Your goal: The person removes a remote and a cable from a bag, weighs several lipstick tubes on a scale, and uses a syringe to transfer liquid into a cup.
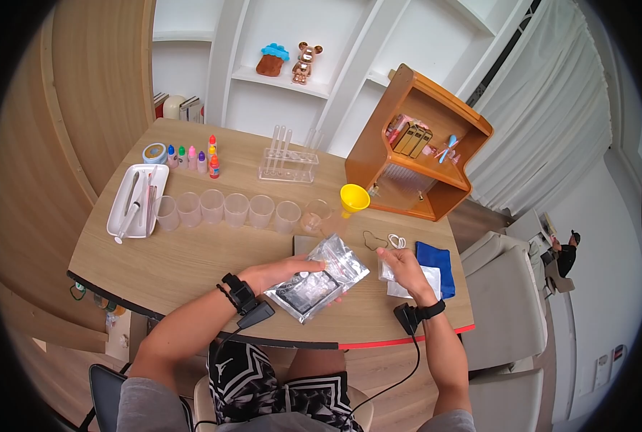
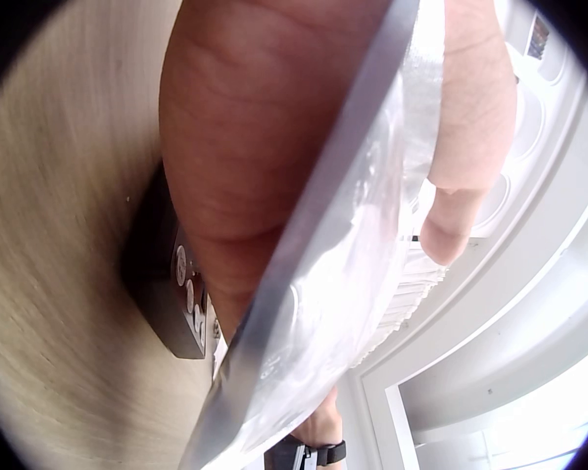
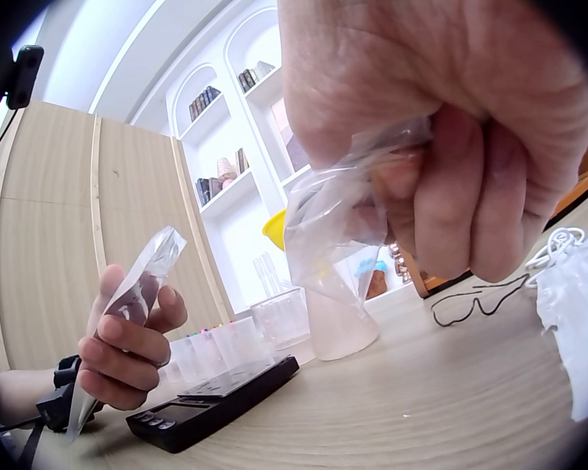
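My left hand point(image 1: 281, 271) grips a silver pouch point(image 1: 308, 288) with a clear front, its thumb on top and its fingers underneath. In the left wrist view the pouch point(image 2: 323, 284) stands edge-on between thumb and palm. My right hand point(image 1: 405, 272) pinches a crumpled clear plastic bag point(image 3: 328, 215) between thumb and curled fingers, above the table's right side. A flat black device with buttons, like a pocket scale point(image 3: 216, 401), lies on the table between the hands, partly behind the pouch in the head view. Beyond it stands a clear cone-shaped vessel point(image 3: 338, 328) near a yellow funnel point(image 1: 354, 198).
A row of clear cups point(image 1: 236, 209) crosses the table, left of the funnel. Behind are dropper bottles point(image 1: 192, 158), a test tube rack point(image 1: 288, 165) and a wooden shelf point(image 1: 368, 155). A white tray point(image 1: 123, 189) holds a syringe. Blue cloth point(image 1: 442, 263) and a white drawstring bag point(image 3: 573, 313) lie right.
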The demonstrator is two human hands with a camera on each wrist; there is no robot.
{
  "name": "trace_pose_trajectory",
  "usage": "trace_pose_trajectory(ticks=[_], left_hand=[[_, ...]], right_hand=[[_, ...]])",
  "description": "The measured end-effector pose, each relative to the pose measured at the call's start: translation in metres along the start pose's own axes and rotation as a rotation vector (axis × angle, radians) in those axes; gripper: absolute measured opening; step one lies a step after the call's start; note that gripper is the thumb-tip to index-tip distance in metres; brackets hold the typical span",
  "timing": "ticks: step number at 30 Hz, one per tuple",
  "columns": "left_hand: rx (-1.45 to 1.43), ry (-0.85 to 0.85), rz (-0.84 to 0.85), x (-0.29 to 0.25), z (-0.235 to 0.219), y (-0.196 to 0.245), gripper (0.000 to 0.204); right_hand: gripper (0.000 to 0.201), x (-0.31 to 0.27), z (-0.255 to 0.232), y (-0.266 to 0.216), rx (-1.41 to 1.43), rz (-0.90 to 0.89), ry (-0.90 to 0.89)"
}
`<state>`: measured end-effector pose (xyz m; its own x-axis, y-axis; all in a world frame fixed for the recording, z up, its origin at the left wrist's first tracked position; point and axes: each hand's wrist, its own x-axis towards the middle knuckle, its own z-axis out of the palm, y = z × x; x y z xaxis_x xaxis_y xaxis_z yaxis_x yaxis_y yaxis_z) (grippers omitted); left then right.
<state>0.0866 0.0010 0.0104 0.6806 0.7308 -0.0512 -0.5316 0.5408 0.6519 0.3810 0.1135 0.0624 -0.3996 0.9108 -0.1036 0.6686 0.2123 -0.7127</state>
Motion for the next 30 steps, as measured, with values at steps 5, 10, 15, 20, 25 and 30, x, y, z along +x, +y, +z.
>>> trace_pose_trajectory(ticks=[5,10,15,20,25,30], left_hand=[[0.016,-0.01,-0.006,0.0002,-0.0015,0.0004,0.069],[0.008,0.006,-0.011,-0.0015,0.0012,0.0011,0.068],[0.001,0.001,-0.007,-0.0009,0.0009,0.0007,0.067],[0.0,-0.004,-0.006,-0.0013,0.0021,0.0012,0.067],[0.001,0.009,-0.014,-0.0018,0.0014,0.001,0.065],[-0.013,-0.003,-0.029,-0.0004,-0.0017,0.0001,0.065]], right_hand=[[0.061,0.0014,0.0007,0.0033,0.0,-0.014,-0.001],[0.061,0.0017,0.0011,0.0039,-0.009,-0.035,0.001],[0.061,0.0021,0.0008,0.0045,-0.01,-0.026,0.002],[0.061,0.0004,0.0009,0.0022,-0.01,-0.021,0.004],[0.061,0.0008,0.0005,0.0041,-0.017,-0.017,0.005],[0.06,-0.0006,-0.0001,0.0018,-0.007,-0.01,0.002]])
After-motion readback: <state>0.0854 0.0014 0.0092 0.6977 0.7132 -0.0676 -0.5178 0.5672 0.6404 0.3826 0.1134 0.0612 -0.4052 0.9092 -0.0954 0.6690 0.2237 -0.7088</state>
